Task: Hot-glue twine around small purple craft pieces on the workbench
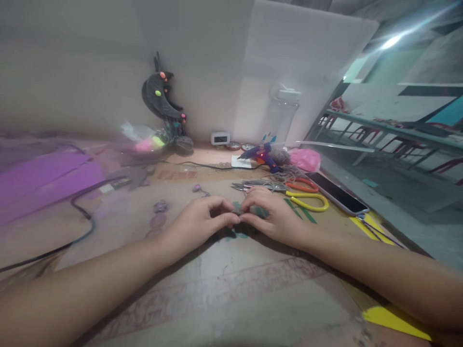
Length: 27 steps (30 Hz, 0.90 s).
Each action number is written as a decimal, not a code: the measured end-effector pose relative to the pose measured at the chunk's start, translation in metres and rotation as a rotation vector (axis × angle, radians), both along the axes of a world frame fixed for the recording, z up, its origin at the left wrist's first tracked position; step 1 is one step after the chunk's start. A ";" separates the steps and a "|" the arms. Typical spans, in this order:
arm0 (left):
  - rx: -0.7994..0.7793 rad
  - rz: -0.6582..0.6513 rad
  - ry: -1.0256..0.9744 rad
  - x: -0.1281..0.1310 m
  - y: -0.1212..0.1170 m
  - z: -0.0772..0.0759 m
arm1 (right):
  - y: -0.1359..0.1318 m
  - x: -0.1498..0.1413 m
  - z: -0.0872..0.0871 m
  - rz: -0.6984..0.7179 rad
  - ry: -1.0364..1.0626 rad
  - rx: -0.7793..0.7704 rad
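Note:
My left hand (202, 217) and my right hand (269, 212) meet at the middle of the cardboard-covered table (224, 284). Both hands have their fingers curled and pinched together on a small dark piece (237, 213) between the fingertips; I cannot make out what it is. Just beyond my right hand lie scissors with yellow handles (311, 202) and pliers with orange handles (302, 185).
A smartphone (338, 193) lies at the right, by the table edge. A blue glue gun (262, 155), pink bag (306, 159), small clock (220, 138), clear bottle (284, 115) and dark crescent ornament (161, 99) stand at the back. Purple sheets (43, 178) and a black cable (79, 207) lie left.

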<state>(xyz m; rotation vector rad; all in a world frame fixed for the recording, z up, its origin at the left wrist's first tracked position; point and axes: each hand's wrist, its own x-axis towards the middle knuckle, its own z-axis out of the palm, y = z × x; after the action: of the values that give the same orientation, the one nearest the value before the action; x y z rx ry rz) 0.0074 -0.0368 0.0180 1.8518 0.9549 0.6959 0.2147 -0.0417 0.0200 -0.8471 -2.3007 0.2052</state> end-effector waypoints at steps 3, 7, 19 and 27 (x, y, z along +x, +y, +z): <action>-0.012 0.004 -0.025 0.001 0.000 0.000 | 0.000 0.000 -0.001 -0.017 -0.008 -0.001; 0.079 0.001 -0.033 0.000 0.001 -0.003 | 0.000 0.001 -0.001 -0.037 -0.006 0.007; 0.113 -0.014 -0.065 0.000 0.002 -0.005 | -0.005 0.006 0.002 -0.060 0.089 0.002; 0.055 -0.019 -0.078 0.002 0.001 -0.003 | -0.004 0.007 0.006 0.068 0.154 0.182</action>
<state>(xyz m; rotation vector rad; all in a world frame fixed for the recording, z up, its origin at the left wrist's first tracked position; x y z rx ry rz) 0.0091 -0.0362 0.0149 1.8652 0.8747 0.7842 0.2219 -0.0461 0.0256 -0.6388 -2.1674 0.0853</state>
